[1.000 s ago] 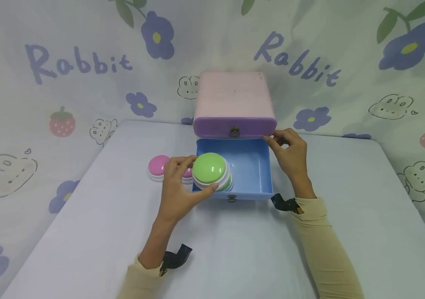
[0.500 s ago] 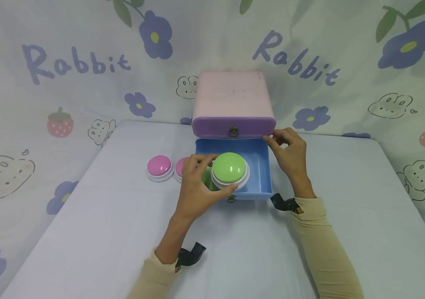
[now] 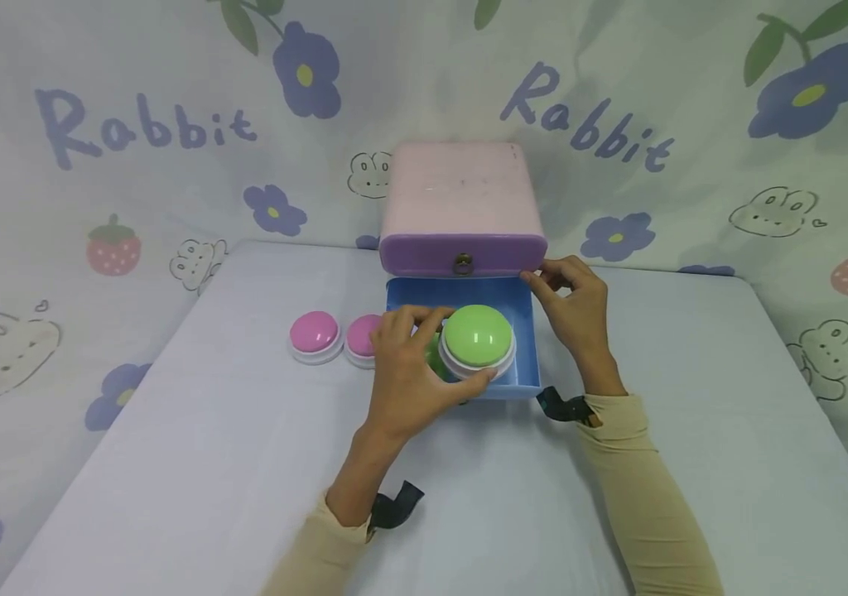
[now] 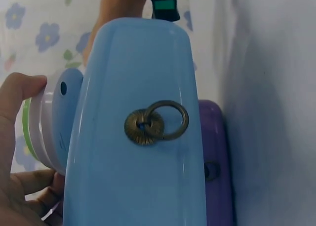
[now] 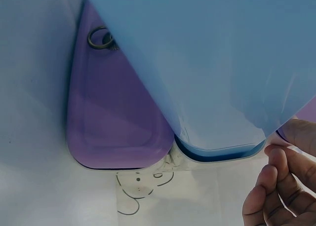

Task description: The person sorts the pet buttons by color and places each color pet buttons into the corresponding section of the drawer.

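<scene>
My left hand (image 3: 411, 372) holds a push button with a green dome (image 3: 478, 335) and a white base over the pulled-out blue drawer (image 3: 527, 364). Thumb and fingers grip its rim from opposite sides. In the left wrist view, the button's base (image 4: 48, 120) is beside the top edge of the drawer front (image 4: 138, 63). Another green thing (image 3: 435, 358) shows in the drawer, mostly hidden behind my left hand. My right hand (image 3: 579, 310) pinches the corner of the pink drawer cabinet (image 3: 461, 186), just right of the purple upper drawer (image 3: 424, 253).
Two pink push buttons, one at the far left (image 3: 315, 334) and one partly behind the left hand (image 3: 361, 335), stand on the white table (image 3: 193, 430). A lower purple drawer (image 5: 118, 117) sits under the blue one. Printed cloth (image 3: 424, 83) hangs behind.
My left hand has carried the green button to the right, from the drawer's left side to over its middle. The second pink button now shows more. The right hand stays at the cabinet corner.
</scene>
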`<state>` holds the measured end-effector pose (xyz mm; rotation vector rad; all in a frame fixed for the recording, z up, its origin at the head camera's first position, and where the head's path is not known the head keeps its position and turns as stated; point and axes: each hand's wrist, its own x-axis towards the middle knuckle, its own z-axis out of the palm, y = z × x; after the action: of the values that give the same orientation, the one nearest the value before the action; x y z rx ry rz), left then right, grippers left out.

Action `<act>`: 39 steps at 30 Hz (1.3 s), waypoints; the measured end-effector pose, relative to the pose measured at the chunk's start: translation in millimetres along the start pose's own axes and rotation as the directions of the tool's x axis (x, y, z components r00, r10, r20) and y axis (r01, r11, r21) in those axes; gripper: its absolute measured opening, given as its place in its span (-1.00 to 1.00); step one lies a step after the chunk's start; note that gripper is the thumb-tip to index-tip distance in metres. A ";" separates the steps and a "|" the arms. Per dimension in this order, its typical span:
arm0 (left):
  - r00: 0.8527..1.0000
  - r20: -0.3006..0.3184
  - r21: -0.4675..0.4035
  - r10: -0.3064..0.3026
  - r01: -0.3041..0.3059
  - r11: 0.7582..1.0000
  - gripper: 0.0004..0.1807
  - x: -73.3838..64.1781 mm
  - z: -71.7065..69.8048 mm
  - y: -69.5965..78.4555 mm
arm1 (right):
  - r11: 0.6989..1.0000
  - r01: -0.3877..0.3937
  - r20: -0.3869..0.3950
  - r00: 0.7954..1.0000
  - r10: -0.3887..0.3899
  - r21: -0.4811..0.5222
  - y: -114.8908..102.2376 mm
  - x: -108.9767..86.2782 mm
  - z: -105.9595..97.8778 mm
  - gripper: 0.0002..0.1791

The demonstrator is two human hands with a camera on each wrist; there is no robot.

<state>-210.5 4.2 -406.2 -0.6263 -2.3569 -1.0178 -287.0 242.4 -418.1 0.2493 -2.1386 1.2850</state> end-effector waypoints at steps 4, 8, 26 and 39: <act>1.000 -0.002 0.059 0.012 -0.012 0.998 -0.15 3.3 7.7 4.8 | 1.000 0.018 0.013 1.000 -0.018 0.008 0.0 -0.3 2.1 -0.73; 0.998 0.046 0.127 0.032 -0.037 0.991 -0.12 7.9 17.6 8.8 | 0.999 0.035 -0.002 0.999 -0.035 -0.005 1.1 -0.2 1.4 -0.74; 0.997 -0.078 -0.214 0.011 -0.027 0.976 -0.47 -25.5 -21.1 -40.0 | 1.000 0.004 -0.004 1.000 -0.004 -0.008 0.6 1.0 0.0 -0.72; 0.992 -0.066 -0.219 -0.109 0.092 0.971 -0.50 -62.3 -40.0 -68.1 | 1.000 -0.009 -0.009 1.000 0.009 -0.004 0.9 0.0 2.4 -0.71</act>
<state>-191.7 -81.4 -455.7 -0.5386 -2.2483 -1.3317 -288.4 240.8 -419.6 0.2322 -2.1369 1.2839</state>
